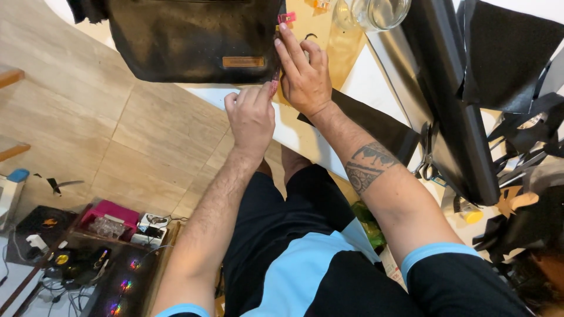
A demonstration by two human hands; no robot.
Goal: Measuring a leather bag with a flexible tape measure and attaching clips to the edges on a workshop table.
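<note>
Head view: a seated person works the edge of a black leather bag [188,35] that hangs over the desk [376,82] rim toward the tiled floor [88,129]. The right hand [305,73] lies flat, fingers extended, pressing the bag's side seam, which sits at its 10 o'clock; a pink clip [286,17] bites the seam just beyond its fingertips at 12 o'clock. The left hand [251,117], its grip pinched shut on the seam's lower end, has the bag at its 11 o'clock. A black leather sheet [376,126] lies under the right forearm, scissors [427,158] at its 3 o'clock, a glass jar [382,12] at the desk's far edge
</note>
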